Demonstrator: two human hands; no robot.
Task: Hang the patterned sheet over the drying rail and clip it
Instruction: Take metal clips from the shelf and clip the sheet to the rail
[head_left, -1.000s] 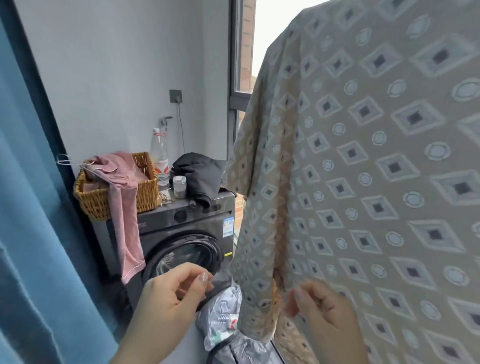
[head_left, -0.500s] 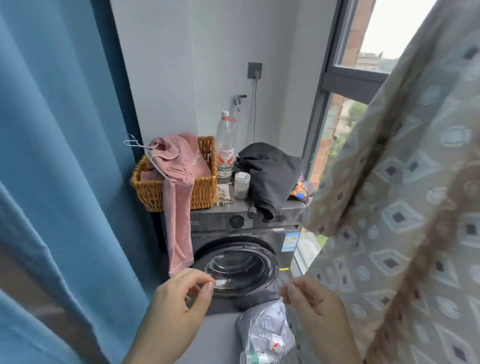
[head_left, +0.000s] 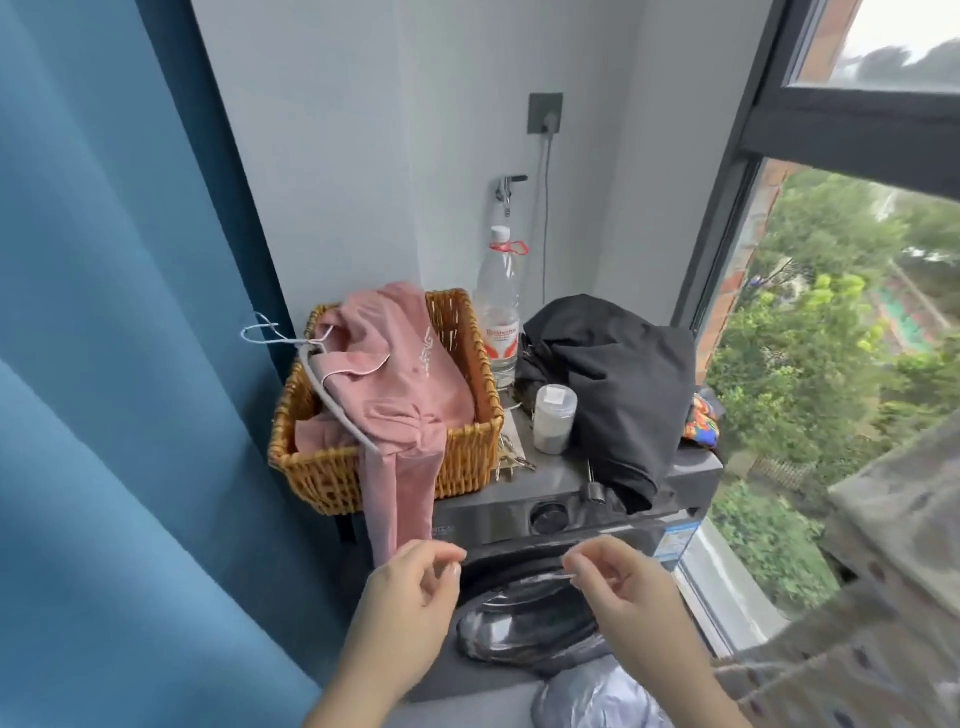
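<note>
The patterned sheet, beige with diamonds and circles, hangs at the lower right edge of the view, blurred. The drying rail and any clips are out of view. My left hand and my right hand hover side by side in front of the washing machine, left of the sheet and apart from it. On both hands the fingers are loosely curled, with thumb and forefinger close together. I see nothing held in either hand.
On the washer stand a wicker basket with a pink garment on a hanger, a plastic bottle, a white jar and a black garment. A blue curtain fills the left. The window is at right.
The view has swung left and down, so the sheet has slid from filling the right half to the lower right edge. My right hand has come away from the sheet's edge.
</note>
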